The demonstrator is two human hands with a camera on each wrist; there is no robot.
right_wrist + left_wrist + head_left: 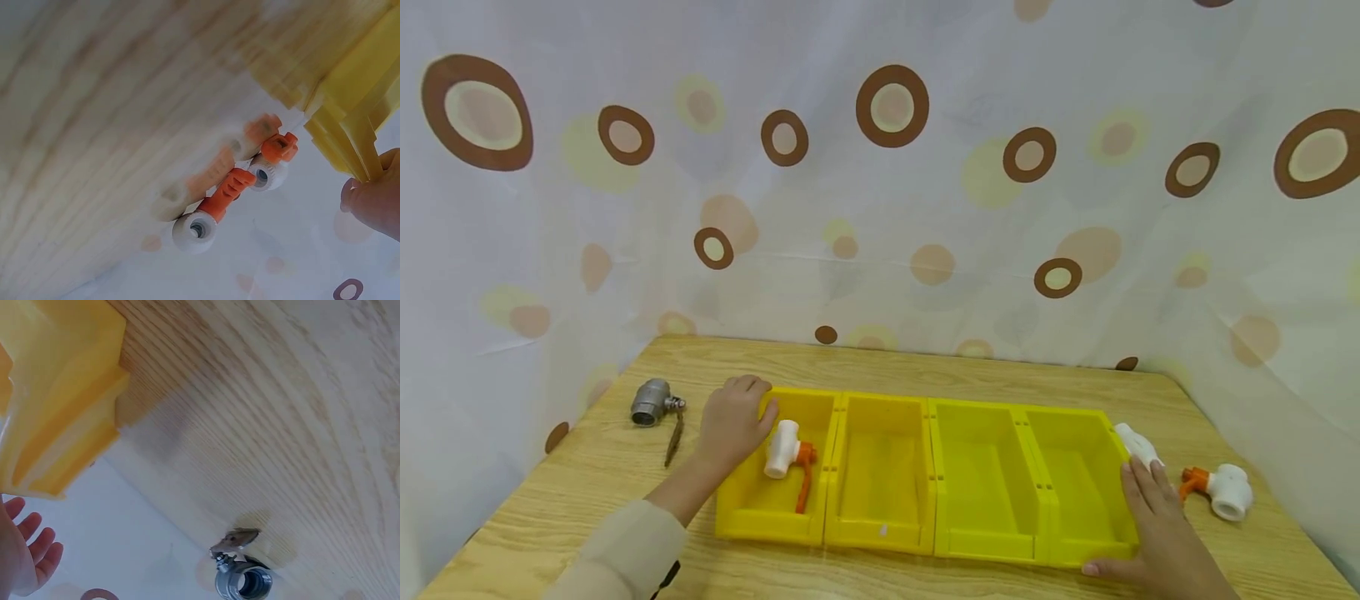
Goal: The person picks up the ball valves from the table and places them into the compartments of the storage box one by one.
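Note:
Four-sided yellow bins stand joined in a row [883,533] on the table. My left hand [733,421] rests against the outer wall of the leftmost bin, near its rear corner, thumb at the rim. The leftmost bin holds a white plastic ball valve [784,450] with an orange handle. My right hand [1165,525] touches the right wall of the rightmost bin, fingers extended along it and thumb by the front corner. Beyond those fingers lies a partly hidden white valve [1137,443]. Another white valve [1230,492] with an orange handle lies farther right.
A metal ball valve [651,403] with a lever lies on the wooden table [565,517], left of the bins; it also appears in the left wrist view. Behind the table hangs a pale curtain [820,308] with brown circles.

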